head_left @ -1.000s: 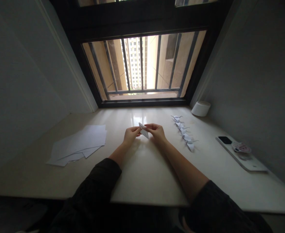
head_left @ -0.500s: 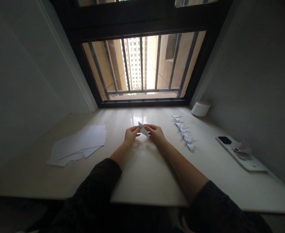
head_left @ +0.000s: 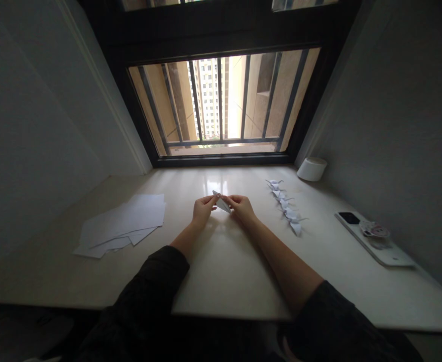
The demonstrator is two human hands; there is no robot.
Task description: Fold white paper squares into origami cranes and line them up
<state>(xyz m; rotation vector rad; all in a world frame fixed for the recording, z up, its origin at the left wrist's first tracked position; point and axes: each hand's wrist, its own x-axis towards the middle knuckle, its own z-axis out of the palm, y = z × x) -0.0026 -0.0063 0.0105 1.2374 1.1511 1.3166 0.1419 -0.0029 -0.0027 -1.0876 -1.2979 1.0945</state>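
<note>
A small piece of folded white paper, pointed at both ends, is held between my hands just above the middle of the sill. My left hand pinches it from the left, thumb and fingertips closed on it. From the right, my right hand is closed on its upper edge. Part of the paper is hidden behind the fingers. To the right of my hands, several folded paper cranes stand in a slanting row.
Loose white paper sheets lie overlapped on the left of the pale sill. At the right are a phone with a round grip on its back and a white cup-like object in the corner. A dark-framed window closes off the back.
The fingers of both hands have shifted slightly on the folded paper, and its upper tip now points a little more to the left. Everything else stays where it was.
</note>
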